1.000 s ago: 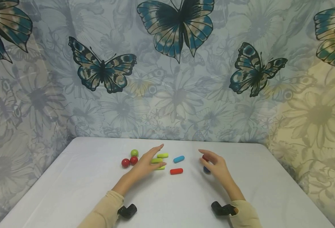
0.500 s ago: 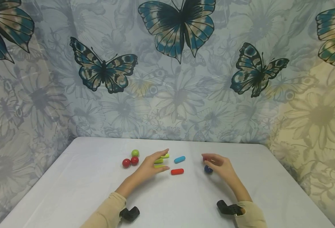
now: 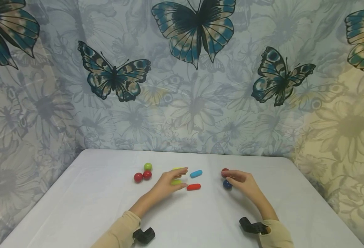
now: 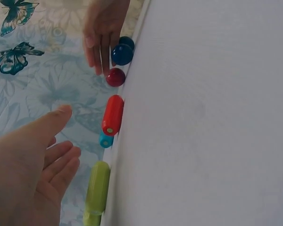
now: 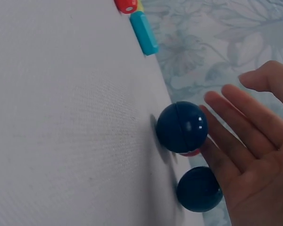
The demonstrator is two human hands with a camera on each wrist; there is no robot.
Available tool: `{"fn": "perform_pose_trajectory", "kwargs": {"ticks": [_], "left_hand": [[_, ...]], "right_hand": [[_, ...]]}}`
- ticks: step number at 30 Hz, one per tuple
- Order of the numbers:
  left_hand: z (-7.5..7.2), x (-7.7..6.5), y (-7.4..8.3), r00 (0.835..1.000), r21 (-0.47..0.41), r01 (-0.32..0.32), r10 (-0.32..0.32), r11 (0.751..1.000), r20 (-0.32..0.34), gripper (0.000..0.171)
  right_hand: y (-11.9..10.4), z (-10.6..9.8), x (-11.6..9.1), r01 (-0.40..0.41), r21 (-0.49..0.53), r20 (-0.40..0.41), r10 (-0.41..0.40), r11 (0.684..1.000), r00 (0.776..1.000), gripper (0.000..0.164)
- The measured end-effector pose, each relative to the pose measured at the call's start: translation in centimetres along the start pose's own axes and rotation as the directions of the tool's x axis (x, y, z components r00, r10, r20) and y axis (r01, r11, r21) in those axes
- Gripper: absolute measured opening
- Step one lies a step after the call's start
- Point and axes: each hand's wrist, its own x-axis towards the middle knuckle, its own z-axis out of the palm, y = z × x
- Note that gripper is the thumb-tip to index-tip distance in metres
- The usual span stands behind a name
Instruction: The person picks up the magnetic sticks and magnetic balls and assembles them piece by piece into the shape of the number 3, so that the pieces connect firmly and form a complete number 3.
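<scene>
My left hand [image 3: 167,182] hovers with fingers extended over the yellow-green sticks [image 3: 176,182], partly covering them. Just right of its fingertips lie a red stick [image 3: 194,187] and a light blue stick [image 3: 196,173]. My right hand [image 3: 245,182] is beside a red ball [image 3: 224,171] and a dark blue ball [image 3: 227,185], its fingers loosely extended and gripping nothing. In the right wrist view a second dark blue ball [image 5: 199,189] shows by the palm; my hand hides it in the head view. Whether the right fingers touch the balls I cannot tell.
Two red balls [image 3: 138,177] and a green ball [image 3: 147,166] sit together left of the sticks. Everything rests on a white-covered table [image 3: 76,206]. A butterfly-print cloth [image 3: 194,113] hangs behind its back edge. Black wrist cameras [image 3: 144,236] are strapped to both wrists.
My left hand has come slightly nearer and to the right, lower over the sticks. My right hand has shifted right and nearer, uncovering more of the blue and red balls. The balls and sticks stay put.
</scene>
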Motion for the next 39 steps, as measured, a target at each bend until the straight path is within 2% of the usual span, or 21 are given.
{"fn": "perform_pose_trajectory", "kwargs": {"ticks": [4,13,19,26,32,39], "left_hand": [[0.5,-0.1,0.1,0.999,0.008,0.048,-0.048,0.999,0.001,0.058],[1.6,0.0,-0.2,0.999,-0.042,0.034,-0.033,0.999,0.014,0.050],[2.0,-0.2,-0.2,0.998,0.016,0.062,-0.063,0.998,0.027,0.050],[2.2,-0.3,-0.1,0.999,0.103,0.027,-0.030,0.994,0.035,0.047],[2.5,-0.3,-0.3,0.998,0.123,0.038,-0.043,0.992,0.043,0.045],[2.9,-0.4,-0.5,0.999,0.180,0.019,-0.025,0.984,0.034,0.041]], "right_hand": [[0.0,-0.2,-0.1,0.000,-0.021,0.026,0.001,1.000,1.000,0.028],[0.1,-0.3,0.0,0.036,-0.007,0.085,-0.036,0.999,0.996,0.026],[0.0,-0.3,0.0,0.011,-0.035,0.108,-0.007,0.999,0.994,0.028],[0.1,-0.3,0.1,-0.006,-0.026,0.155,0.010,1.000,0.988,0.030],[0.2,-0.2,0.1,-0.007,-0.024,0.183,0.012,1.000,0.983,0.031],[0.4,-0.2,0.0,-0.003,-0.007,0.227,0.004,1.000,0.974,0.034]]}}
